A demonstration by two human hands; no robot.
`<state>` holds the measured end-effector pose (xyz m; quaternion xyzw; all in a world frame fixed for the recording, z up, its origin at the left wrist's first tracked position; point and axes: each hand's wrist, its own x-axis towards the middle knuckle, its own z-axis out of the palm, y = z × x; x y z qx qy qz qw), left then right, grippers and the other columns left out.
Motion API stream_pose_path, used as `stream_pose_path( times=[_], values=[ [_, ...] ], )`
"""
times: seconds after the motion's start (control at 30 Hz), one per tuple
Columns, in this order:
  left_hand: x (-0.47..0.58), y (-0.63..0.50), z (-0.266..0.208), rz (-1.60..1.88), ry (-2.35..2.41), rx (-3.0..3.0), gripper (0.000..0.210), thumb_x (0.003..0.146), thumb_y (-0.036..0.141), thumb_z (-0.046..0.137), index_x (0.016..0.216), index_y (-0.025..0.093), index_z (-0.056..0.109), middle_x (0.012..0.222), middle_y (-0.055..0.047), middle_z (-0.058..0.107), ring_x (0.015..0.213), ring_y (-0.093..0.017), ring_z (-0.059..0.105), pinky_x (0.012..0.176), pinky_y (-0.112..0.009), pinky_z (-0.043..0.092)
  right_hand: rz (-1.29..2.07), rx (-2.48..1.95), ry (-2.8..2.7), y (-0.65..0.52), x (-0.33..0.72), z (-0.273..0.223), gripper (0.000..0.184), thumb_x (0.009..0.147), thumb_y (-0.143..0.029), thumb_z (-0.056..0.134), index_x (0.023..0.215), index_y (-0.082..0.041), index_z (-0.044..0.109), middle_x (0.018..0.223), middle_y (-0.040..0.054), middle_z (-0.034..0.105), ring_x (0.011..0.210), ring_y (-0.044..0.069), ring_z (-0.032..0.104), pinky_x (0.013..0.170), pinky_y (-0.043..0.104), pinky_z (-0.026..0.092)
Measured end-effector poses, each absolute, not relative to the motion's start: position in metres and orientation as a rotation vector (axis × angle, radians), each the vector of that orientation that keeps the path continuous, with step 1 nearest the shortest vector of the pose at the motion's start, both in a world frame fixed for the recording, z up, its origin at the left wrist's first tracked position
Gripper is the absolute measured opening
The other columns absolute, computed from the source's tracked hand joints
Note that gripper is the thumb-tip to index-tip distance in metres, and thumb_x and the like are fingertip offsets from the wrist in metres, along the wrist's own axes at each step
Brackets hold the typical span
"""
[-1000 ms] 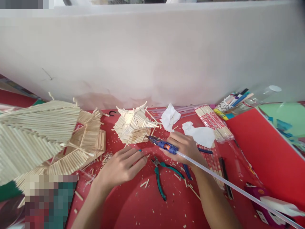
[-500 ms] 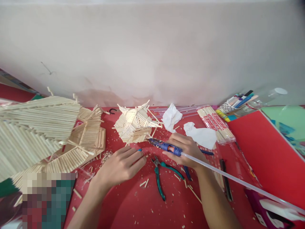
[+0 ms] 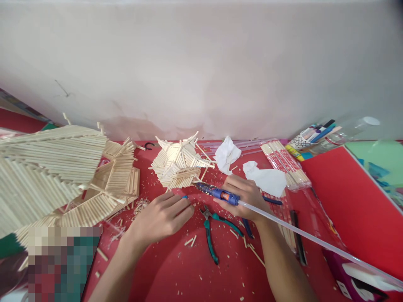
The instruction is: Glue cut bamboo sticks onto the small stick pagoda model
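My right hand [image 3: 244,195] is wrapped round a blue hot glue gun [image 3: 220,193], a long clear glue stick [image 3: 299,230] trailing from its back end. The gun's nozzle is at the lower right edge of a star-shaped model of thin wooden sticks [image 3: 178,161]. Whether the tip touches the sticks, I cannot tell. Just below the model, my left hand [image 3: 163,216] is closed, its fingers bent together. A bit of blue [image 3: 185,197] shows at its fingertips; what they hold is hidden. Green-handled cutting pliers [image 3: 208,235] lie opened between my hands.
A larger stick-built model [image 3: 47,167] fills the left side. White crumpled tissues [image 3: 227,155], packed wooden sticks [image 3: 285,163] and a pen cup [image 3: 302,140] are at the right. Stick offcuts litter the red table [image 3: 170,272]. A red board [image 3: 352,201] lies far right.
Almost nothing differs. The glue gun and my right hand have shifted very slightly left; my left hand stays by the model.
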<state>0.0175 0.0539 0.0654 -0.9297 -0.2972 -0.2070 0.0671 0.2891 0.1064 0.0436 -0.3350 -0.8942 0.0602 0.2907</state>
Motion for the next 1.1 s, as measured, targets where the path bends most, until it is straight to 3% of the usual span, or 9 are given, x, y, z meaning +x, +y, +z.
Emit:
stream_pose_path(
  times=[0.33, 0.63, 1.1],
  values=[
    [0.017, 0.055, 0.064, -0.609, -0.902, -2.806, 0.016, 0.099, 0.008, 0.051, 0.092, 0.015, 0.063, 0.076, -0.001, 0.064, 0.062, -0.015, 0.053, 0.058, -0.030, 0.043, 0.183, -0.936, -2.381, 0.106, 0.289, 0.044, 0.031, 0.094, -0.036, 0.060, 0.068, -0.022, 0.052, 0.069, 0.0009, 0.052, 0.062, 0.015, 0.047, 0.055, 0.029, 0.033],
    [0.017, 0.055, 0.064, -0.585, -0.897, -2.798, 0.017, 0.099, 0.008, 0.049, 0.092, 0.015, 0.062, 0.076, -0.001, 0.065, 0.063, -0.015, 0.054, 0.059, -0.030, 0.044, 0.236, -1.007, -2.383, 0.099, 0.291, 0.058, 0.026, 0.098, -0.039, 0.059, 0.081, -0.020, 0.061, 0.077, 0.0028, 0.060, 0.070, 0.017, 0.056, 0.062, 0.030, 0.041],
    [0.022, 0.046, 0.077, -0.688, -0.805, -2.743, 0.016, 0.097, 0.006, 0.052, 0.090, 0.015, 0.062, 0.070, 0.002, 0.060, 0.061, -0.014, 0.052, 0.059, -0.030, 0.041, 0.140, -1.254, -2.330, 0.083, 0.265, 0.065, 0.030, 0.099, -0.042, 0.060, 0.077, -0.021, 0.061, 0.079, 0.0041, 0.064, 0.073, 0.019, 0.063, 0.061, 0.030, 0.041]
  ],
)
